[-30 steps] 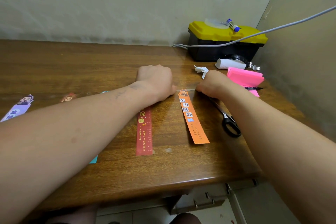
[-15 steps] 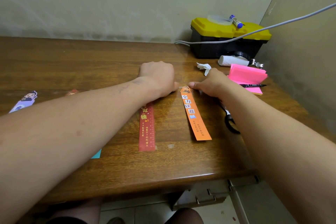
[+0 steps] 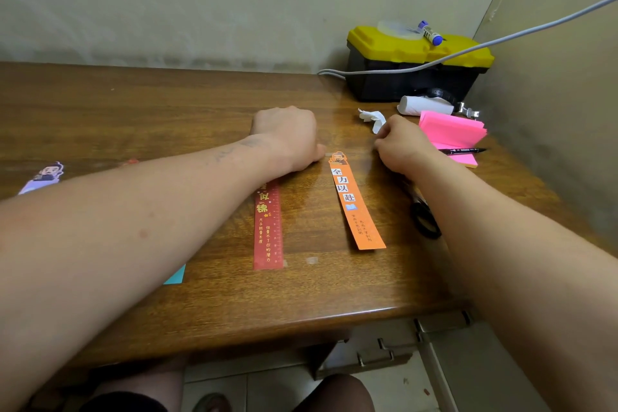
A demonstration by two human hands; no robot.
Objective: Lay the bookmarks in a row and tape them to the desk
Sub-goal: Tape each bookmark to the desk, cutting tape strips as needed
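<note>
An orange bookmark [image 3: 356, 204] lies flat on the wooden desk [image 3: 167, 104], slightly slanted. Just left of its top end my left hand [image 3: 287, 139] rests as a fist, the thumb tip pressing the desk. Fingers curled under, my right hand [image 3: 403, 145] sits on the desk a little right of that top end; what its fingertips touch is hidden. A red bookmark [image 3: 267, 226] lies left of the orange one, its top under my left wrist. My left forearm mostly covers a teal bookmark [image 3: 175, 274]. A purple bookmark [image 3: 41, 177] lies far left.
Black scissors [image 3: 424, 219] lie under my right forearm. Pink sticky notes [image 3: 451, 130] with a black pen [image 3: 463, 150], crumpled white paper [image 3: 371, 117] and a white roll [image 3: 423, 105] sit at the right. A yellow-lidded toolbox [image 3: 414, 63] and a grey cable [image 3: 501, 40] fill the back corner.
My right hand has slid right, off the orange bookmark's top end. My left hand has stayed by that end with its thumb down.
</note>
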